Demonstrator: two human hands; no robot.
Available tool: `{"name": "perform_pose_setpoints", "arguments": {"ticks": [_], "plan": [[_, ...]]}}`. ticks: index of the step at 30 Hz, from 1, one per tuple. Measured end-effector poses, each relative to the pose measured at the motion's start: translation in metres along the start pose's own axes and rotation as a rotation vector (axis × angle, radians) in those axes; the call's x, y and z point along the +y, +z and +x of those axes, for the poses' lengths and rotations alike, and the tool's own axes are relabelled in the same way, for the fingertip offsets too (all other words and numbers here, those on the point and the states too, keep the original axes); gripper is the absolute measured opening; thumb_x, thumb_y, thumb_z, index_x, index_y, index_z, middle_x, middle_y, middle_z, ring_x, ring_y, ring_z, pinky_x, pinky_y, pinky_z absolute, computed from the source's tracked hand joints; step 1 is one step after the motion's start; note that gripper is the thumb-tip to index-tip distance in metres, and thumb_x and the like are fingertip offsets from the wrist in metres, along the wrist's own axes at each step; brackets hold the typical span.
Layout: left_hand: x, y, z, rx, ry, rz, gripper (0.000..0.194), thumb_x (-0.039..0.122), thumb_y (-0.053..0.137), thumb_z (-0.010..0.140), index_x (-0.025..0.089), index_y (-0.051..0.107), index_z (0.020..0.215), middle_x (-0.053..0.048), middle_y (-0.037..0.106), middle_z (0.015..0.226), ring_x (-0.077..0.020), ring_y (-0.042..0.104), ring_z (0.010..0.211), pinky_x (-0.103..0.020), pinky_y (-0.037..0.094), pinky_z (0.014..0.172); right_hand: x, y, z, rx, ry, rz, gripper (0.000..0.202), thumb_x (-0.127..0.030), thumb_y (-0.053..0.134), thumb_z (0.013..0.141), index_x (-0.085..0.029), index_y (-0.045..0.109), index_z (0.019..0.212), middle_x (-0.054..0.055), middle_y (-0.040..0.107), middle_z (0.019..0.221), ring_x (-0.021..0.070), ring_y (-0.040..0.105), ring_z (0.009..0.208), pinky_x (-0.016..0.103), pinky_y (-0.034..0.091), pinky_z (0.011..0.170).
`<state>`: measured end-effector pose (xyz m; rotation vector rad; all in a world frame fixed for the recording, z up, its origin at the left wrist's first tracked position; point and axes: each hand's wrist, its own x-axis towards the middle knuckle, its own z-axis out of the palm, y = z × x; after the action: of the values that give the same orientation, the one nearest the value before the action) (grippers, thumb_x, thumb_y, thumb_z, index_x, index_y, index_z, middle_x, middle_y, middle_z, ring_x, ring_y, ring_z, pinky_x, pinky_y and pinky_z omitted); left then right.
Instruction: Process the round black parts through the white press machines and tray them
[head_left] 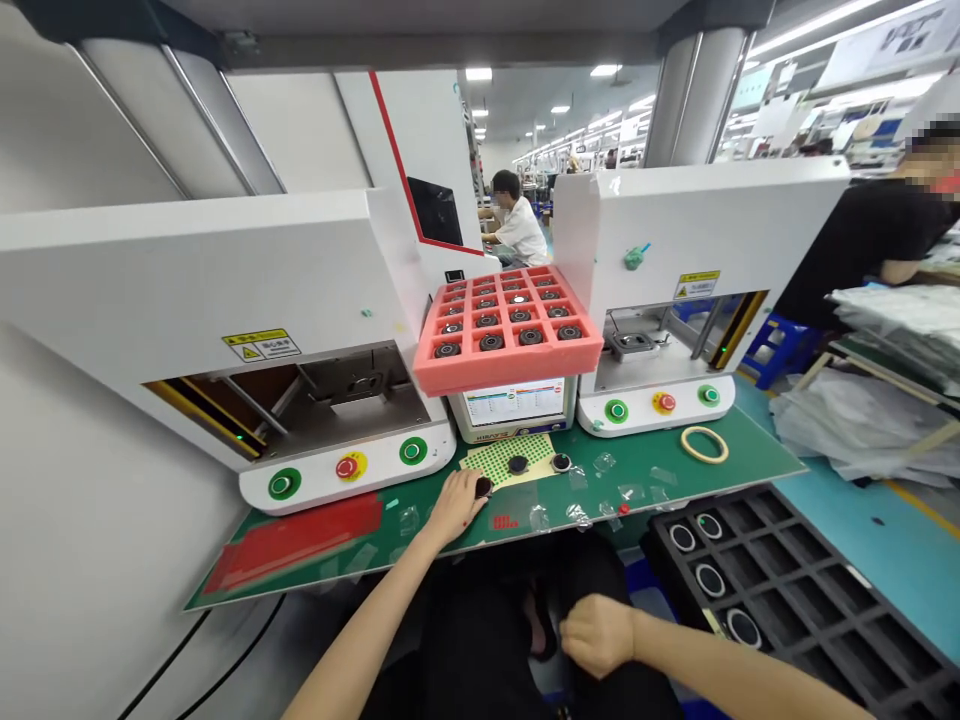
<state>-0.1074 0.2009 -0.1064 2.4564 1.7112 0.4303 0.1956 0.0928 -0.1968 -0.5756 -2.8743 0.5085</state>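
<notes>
My left hand (456, 507) rests on the green work surface (442, 545), its fingertips closed at a small black round part (484, 487). Just beyond it lies a sheet of green dot stickers (491, 462). On that sheet sits another black round part (518, 464), and a round part with a pale rim (561, 462) is at its right edge. My right hand (598, 636) is held in a fist above my lap, below the table edge. Nothing sticks out of the fist.
Two white press machines (300, 250) (697, 220) flank a small screen (517, 402). A pink foam tray (510, 372) of black round parts sits above the screen. A cream ring (705, 445) and plastic scraps lie at right. A black tray (817, 590) holds several ringed parts. Other people are beyond.
</notes>
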Motion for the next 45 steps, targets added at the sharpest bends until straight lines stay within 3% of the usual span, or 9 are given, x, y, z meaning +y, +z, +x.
{"name": "perform_pose_setpoints", "arguments": {"ticks": [5,8,15,20,23,27,32,37,45], "plan": [[0.021,0.001,0.03,-0.015,-0.047,-0.05,0.041,0.037,0.055,0.092,0.016,0.053,0.126,-0.012,0.054,0.13,-0.0273,0.052,0.119,-0.051,0.043,0.1,0.067,-0.097,0.034,0.248,0.323,-0.104,0.02,-0.024,0.045,0.095,-0.016,0.061,0.103,0.011,0.063,0.106,0.0217,0.06,0.098,0.041,0.049,0.086],[0.04,0.008,0.055,-0.033,-0.022,-0.057,0.04,0.035,0.057,0.091,0.016,0.053,0.126,-0.011,0.055,0.129,-0.0266,0.054,0.117,-0.05,0.046,0.098,0.103,-0.129,0.068,0.328,0.498,-0.154,0.029,-0.032,0.055,0.094,-0.016,0.056,0.118,0.008,0.059,0.118,0.0229,0.059,0.106,0.045,0.05,0.09],[0.05,0.02,0.077,-0.069,0.056,-0.067,0.029,0.032,0.059,0.091,0.015,0.06,0.114,-0.009,0.062,0.117,-0.0226,0.06,0.107,-0.046,0.05,0.092,0.116,-0.124,0.096,0.29,0.696,-0.176,0.033,-0.035,0.059,0.092,-0.016,0.057,0.119,0.008,0.062,0.115,0.0216,0.062,0.1,0.043,0.054,0.085],[0.044,0.003,0.053,0.006,0.085,-0.162,0.031,0.029,0.053,0.093,0.018,0.056,0.122,-0.011,0.061,0.123,-0.0242,0.056,0.116,-0.044,0.047,0.099,0.126,-0.13,0.091,0.197,0.716,-0.102,0.034,-0.035,0.059,0.092,-0.016,0.056,0.12,0.008,0.062,0.115,0.0218,0.062,0.101,0.043,0.053,0.087],[0.011,-0.04,0.019,0.097,0.086,-0.177,0.035,0.033,0.048,0.094,0.022,0.052,0.127,-0.011,0.057,0.132,-0.0243,0.049,0.126,-0.043,0.039,0.108,0.132,-0.134,0.088,0.145,0.707,-0.059,0.036,-0.036,0.06,0.092,-0.016,0.055,0.121,0.007,0.063,0.112,0.0214,0.063,0.099,0.043,0.053,0.086],[-0.076,-0.116,-0.012,0.243,-0.083,-0.093,0.033,0.035,0.049,0.092,0.017,0.055,0.119,-0.014,0.059,0.129,-0.0274,0.05,0.124,-0.045,0.034,0.11,0.133,-0.132,0.085,0.13,0.7,-0.044,0.043,-0.027,0.063,0.086,-0.016,0.049,0.126,0.008,0.067,0.107,0.0237,0.064,0.099,0.037,0.05,0.083],[-0.184,-0.178,0.013,0.326,-0.374,0.023,0.039,0.029,0.056,0.087,0.013,0.053,0.123,-0.015,0.064,0.119,-0.0286,0.06,0.11,-0.041,0.045,0.098,0.132,-0.126,0.084,0.141,0.706,-0.05,0.04,-0.023,0.057,0.082,-0.019,0.048,0.121,0.012,0.069,0.105,0.0274,0.067,0.094,0.035,0.048,0.076],[-0.246,-0.189,0.072,0.244,-0.496,0.052,0.039,0.026,0.058,0.09,0.014,0.054,0.127,-0.012,0.065,0.119,-0.0248,0.063,0.107,-0.043,0.048,0.094,0.134,-0.122,0.084,0.17,0.722,-0.032,0.041,-0.024,0.057,0.077,-0.021,0.049,0.116,0.011,0.071,0.105,0.0299,0.068,0.096,0.037,0.05,0.077],[-0.283,-0.188,0.11,0.046,-0.478,0.017,0.037,0.039,0.059,0.09,0.014,0.06,0.117,-0.01,0.064,0.118,-0.0231,0.062,0.108,-0.046,0.048,0.095,0.136,-0.123,0.082,0.208,0.756,0.03,0.042,-0.025,0.057,0.073,-0.024,0.05,0.114,0.007,0.071,0.112,0.0275,0.068,0.102,0.036,0.053,0.081]]}}
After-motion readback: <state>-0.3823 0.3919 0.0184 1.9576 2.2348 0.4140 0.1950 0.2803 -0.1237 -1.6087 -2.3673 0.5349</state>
